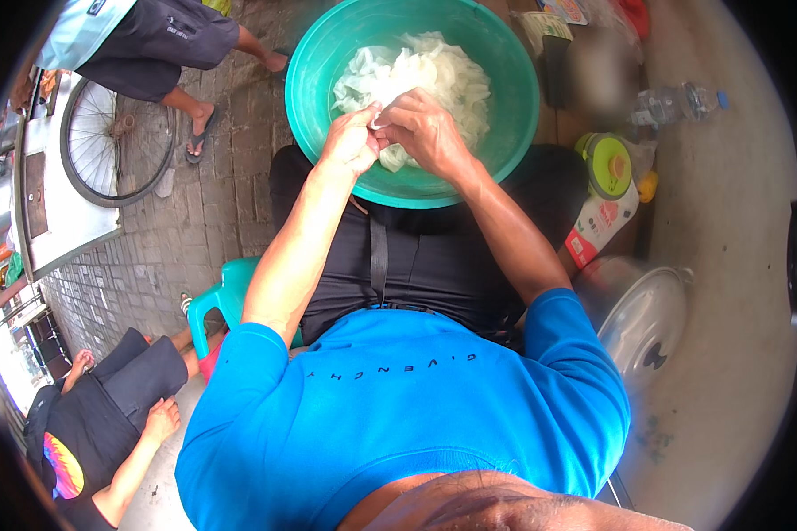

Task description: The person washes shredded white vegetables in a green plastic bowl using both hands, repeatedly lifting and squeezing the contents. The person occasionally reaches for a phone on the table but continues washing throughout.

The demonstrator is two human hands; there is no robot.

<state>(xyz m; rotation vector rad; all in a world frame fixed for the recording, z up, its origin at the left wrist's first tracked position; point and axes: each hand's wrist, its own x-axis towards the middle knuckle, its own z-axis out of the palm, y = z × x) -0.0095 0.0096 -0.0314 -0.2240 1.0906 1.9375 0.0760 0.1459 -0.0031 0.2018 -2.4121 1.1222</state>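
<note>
A large green plastic basin [515,79] rests on or just above my lap. Inside it lies a heap of thin, whitish, crumpled, translucent material [445,73]; what it is made of I cannot tell. Over the near part of the heap, my left hand [353,141] and my right hand [424,126] meet at the fingertips. Between them they pinch a small white piece [376,121] of what looks like the same stuff. My fingers partly hide that piece.
To the right are a lime-green lidded container [608,166], a clear plastic bottle [677,106], a printed packet [601,222] and a metal pot with a lid [644,325]. One person stands at upper left near a bicycle wheel [116,136]; another sits at lower left.
</note>
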